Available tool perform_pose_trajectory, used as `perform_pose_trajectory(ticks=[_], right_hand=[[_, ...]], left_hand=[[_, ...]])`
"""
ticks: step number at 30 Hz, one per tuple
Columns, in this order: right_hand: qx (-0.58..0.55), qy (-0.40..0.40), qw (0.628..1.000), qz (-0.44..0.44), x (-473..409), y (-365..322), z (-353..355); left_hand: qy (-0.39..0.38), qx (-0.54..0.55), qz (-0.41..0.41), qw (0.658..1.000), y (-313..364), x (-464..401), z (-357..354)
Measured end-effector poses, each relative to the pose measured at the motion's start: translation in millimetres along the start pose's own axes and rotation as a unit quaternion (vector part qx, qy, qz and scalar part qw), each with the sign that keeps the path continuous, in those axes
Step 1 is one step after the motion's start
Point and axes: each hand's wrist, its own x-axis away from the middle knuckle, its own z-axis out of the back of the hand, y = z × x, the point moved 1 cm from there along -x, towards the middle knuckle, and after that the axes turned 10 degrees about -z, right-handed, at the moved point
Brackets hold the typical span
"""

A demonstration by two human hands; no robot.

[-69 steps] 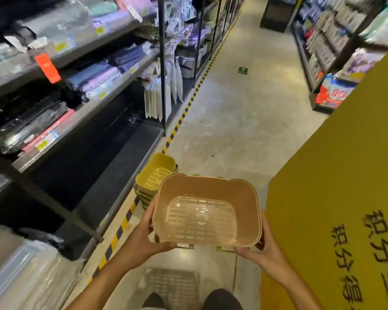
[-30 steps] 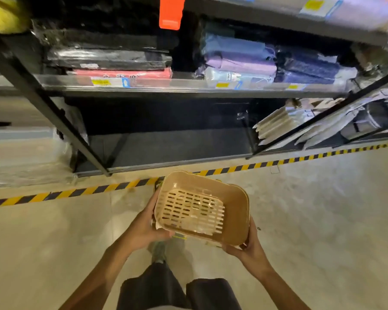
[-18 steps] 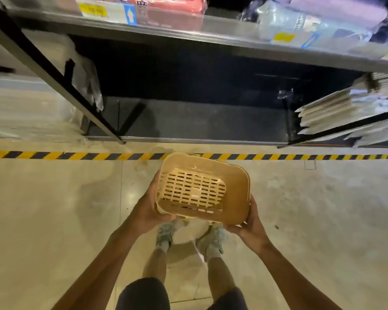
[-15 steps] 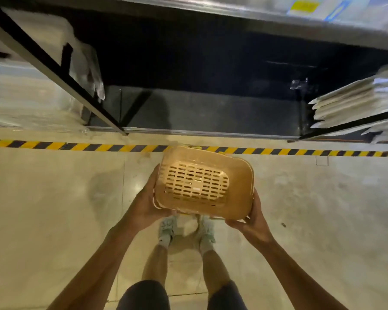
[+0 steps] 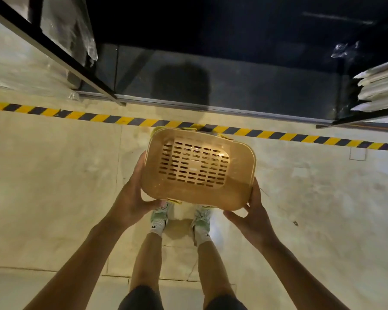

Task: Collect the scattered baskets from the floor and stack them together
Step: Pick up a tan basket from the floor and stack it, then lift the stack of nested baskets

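Note:
I hold a tan plastic basket (image 5: 197,168) with a slotted bottom in front of me, above my feet. My left hand (image 5: 133,195) grips its left side, fingers under the wall. My right hand (image 5: 251,211) grips its right near corner from below. Yellow rims of other baskets (image 5: 173,129) peek out just beyond its far edge; most of that stack is hidden under the held basket.
A dark low shelf (image 5: 211,86) runs along the top, fronted by a yellow-black hazard stripe (image 5: 99,118) on the concrete floor. A black shelf post (image 5: 54,57) slants at the left. White flat packs (image 5: 381,86) lie at the right. My shoes (image 5: 159,217) stand below the basket.
I turned from the aisle to face the shelf and looked down. The basket stayed in both hands and now hangs lower, over yellow basket rims near the stripe.

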Motion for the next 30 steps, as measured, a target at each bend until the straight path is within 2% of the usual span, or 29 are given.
perform_pose_trajectory(ticks=[6,14,21,25,28,30], right_hand=[[-0.002,-0.065,0.998,0.024,-28.6,22.3,-12.3],[0.007,-0.069,0.997,0.042,-27.3,19.8,-12.8],[0.019,0.008,0.998,0.064,-45.8,55.8,-19.1],[0.033,0.067,0.994,0.08,-67.3,103.9,-29.8],[0.069,0.1,0.991,0.052,-94.6,158.1,-29.2],[0.07,0.086,0.994,-0.025,-112.8,189.3,-33.9]], left_hand=[[-0.01,-0.084,0.031,0.996,-38.0,-9.3,-15.9],[-0.016,-0.014,0.086,0.996,-68.3,-2.2,-13.9],[0.019,0.008,0.058,0.998,-91.5,-0.7,-10.4],[0.058,-0.04,0.051,0.996,-140.3,1.6,-17.1],[0.037,-0.01,0.024,0.999,-197.4,-4.0,-25.1],[0.007,0.003,0.008,1.0,-237.3,-10.4,-29.2]])
